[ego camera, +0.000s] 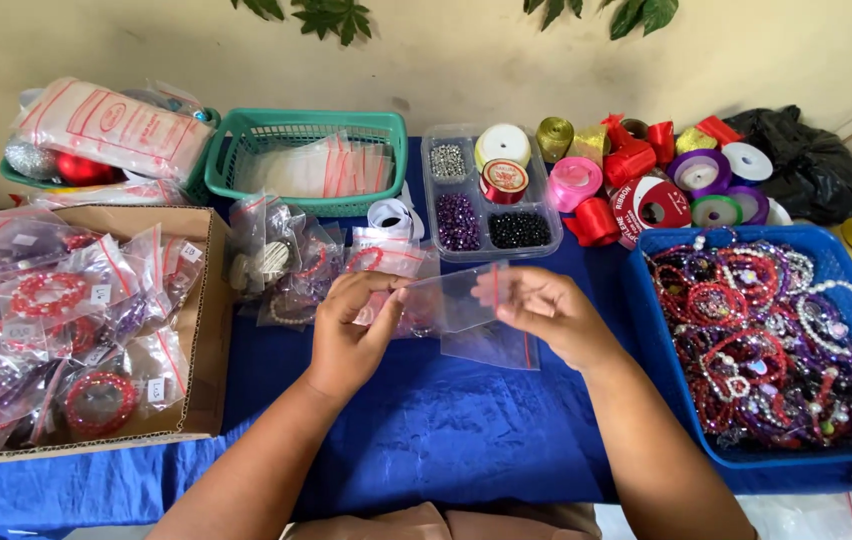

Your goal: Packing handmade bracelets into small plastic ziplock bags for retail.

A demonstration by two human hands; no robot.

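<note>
while raised over the blue cloth [446, 420], both hands [446, 315] pinch one clear plastic bag [449, 300] between closed fingertips

**Lighting and picture quality, head view**

I see bright, even daylight, soft and diffuse. Shadows are faint: just a weak one under the hands on the blue bench cloth [426, 420]. Mild glare on the clear plastic bags in the cardboard box [208, 330] and on the shiny ribbon rolls [646, 170]. Focus is decent at centre, slightly soft overall. Wide-angle bending shows at the edges; the wall [446, 60] looks evenly lit.
</note>
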